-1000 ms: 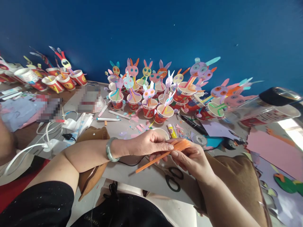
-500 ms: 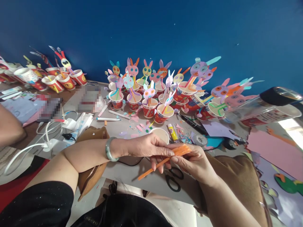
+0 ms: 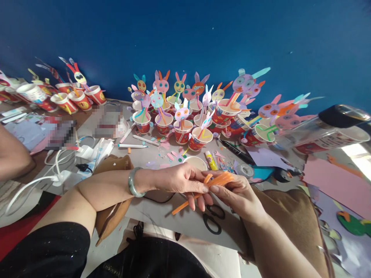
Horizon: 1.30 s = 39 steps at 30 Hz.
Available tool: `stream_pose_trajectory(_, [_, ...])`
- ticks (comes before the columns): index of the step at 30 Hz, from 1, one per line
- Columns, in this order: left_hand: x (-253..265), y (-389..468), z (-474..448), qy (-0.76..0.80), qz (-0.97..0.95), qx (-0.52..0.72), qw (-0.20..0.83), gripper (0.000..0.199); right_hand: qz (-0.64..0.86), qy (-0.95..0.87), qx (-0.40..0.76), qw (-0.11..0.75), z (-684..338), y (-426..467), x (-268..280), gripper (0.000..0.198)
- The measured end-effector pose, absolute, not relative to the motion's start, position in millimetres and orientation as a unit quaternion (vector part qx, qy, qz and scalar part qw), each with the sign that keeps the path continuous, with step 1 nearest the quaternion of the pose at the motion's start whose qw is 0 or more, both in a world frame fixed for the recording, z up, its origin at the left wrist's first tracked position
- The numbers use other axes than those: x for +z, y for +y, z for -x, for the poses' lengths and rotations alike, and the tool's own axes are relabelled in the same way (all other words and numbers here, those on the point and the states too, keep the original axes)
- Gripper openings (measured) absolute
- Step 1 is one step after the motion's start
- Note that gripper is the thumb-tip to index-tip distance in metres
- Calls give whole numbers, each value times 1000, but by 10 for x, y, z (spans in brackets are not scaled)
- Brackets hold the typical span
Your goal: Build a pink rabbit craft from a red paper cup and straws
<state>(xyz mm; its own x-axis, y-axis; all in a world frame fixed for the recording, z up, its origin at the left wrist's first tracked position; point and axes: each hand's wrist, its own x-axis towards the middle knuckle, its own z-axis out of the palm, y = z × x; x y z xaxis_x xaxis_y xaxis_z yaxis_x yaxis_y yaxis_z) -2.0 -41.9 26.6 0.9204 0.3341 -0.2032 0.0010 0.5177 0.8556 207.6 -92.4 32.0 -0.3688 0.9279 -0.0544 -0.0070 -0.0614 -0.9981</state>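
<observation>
My left hand, with a jade-coloured bangle on its wrist, pinches a piece of orange paper together with my right hand. A narrow strip of it slants down and left below my left fingers, and a short bent end sticks up between the two thumbs. The broad, creased end rests along the fingers of my right hand. Black-handled scissors lie just under the hands, their blades hidden. Right behind the left fingers stands a paper cup, partly covered.
Several red cups with paper rabbit heads, one cup among them, fill the back. A glue stick, tape roll and scraps lie before them. A clear bottle leans at right; a power strip and another person's arm are left.
The orange strip's end has been bent up between my thumbs, and its lower tail has shifted slightly right and up. Both hands stay in nearly the same place.
</observation>
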Motion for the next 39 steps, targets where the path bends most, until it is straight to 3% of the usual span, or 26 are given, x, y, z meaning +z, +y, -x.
stream_pose_trajectory(9, [268, -456, -2, 214, -512, 126, 822, 49, 425, -535, 623, 382, -2039, -986, 291, 45])
stream_pose_trajectory(15, [345, -456, -1, 236, -527, 159, 801, 42, 487, -503, 558, 446, -2053, -1008, 233, 54])
stream_pose_trajectory(21, [322, -487, -4, 272, -512, 167, 798, 48, 484, -458, 565, 487, -2077, -1009, 71, 51])
stream_pose_trajectory(28, [356, -476, 17, 271, -515, 124, 804, 46, 478, -517, 534, 468, -2034, -998, 141, 41])
stream_pose_trajectory(34, [286, -483, -13, 263, -491, 98, 825, 51, 478, -560, 543, 403, -2035, -963, 260, 44])
stream_pose_trajectory(39, [262, -493, -34, 253, -477, 89, 837, 54, 473, -587, 516, 408, -2027, -977, 316, 38])
